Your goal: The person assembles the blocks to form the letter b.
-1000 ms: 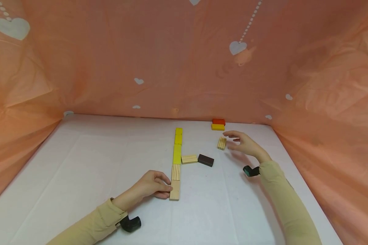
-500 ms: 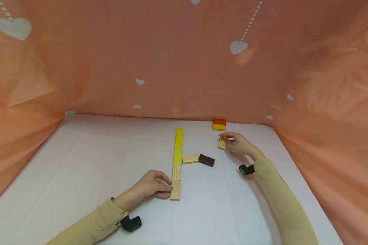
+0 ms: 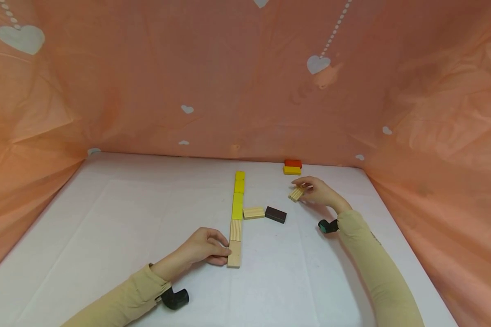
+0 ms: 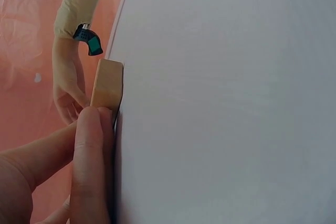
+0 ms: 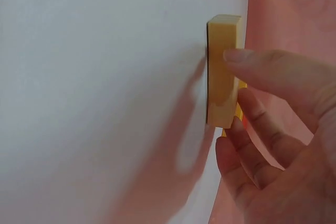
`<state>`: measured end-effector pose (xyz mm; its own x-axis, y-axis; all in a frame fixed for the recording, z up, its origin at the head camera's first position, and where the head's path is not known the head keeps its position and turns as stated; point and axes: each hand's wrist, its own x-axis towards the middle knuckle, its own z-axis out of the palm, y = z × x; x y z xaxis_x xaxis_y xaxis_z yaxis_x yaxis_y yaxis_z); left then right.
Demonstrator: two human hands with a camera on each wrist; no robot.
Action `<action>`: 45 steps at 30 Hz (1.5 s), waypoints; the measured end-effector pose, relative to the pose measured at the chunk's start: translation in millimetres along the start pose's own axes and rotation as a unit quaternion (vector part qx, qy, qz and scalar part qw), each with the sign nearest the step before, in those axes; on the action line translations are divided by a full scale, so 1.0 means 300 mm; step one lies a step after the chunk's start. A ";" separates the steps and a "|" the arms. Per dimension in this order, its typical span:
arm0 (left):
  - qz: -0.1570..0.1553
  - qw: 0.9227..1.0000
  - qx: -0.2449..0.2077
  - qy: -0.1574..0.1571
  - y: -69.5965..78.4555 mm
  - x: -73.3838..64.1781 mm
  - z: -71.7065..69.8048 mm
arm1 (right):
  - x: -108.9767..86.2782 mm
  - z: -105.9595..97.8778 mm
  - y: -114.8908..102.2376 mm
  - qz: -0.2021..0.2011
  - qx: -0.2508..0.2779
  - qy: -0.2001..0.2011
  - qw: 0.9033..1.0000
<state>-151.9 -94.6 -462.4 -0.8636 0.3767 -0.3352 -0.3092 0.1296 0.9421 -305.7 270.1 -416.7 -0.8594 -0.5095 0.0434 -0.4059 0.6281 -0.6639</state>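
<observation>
In the head view a straight row of wooden blocks runs away from the person: yellow blocks at the far end, a striped natural block, then a plain natural block nearest. My left hand touches the left side of that plain block with bent fingertips; its end face shows beyond the fingers in the left wrist view. My right hand holds a striped wooden block at the right. In the right wrist view its thumb lies on the block's face, the other fingers behind and below it.
A light block sits against the row's right side, with a dark brown block beside it. Red and yellow-orange blocks lie at the back edge of the white tabletop. Orange curtains enclose the table.
The right hand has moved left onto the striped block and taken hold of it. That block has turned slightly. The left hand stays at the row.
</observation>
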 end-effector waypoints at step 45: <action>0.012 1.000 0.019 -0.006 0.000 0.001 -0.005 | -0.079 0.035 -0.068 0.036 -0.071 0.011 0.997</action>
<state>-152.7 -95.7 -462.6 -0.8656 0.3905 -0.3135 -0.2738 0.1552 0.9492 -273.7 263.3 -412.2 -0.8940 -0.4478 0.0167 -0.3814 0.7408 -0.5529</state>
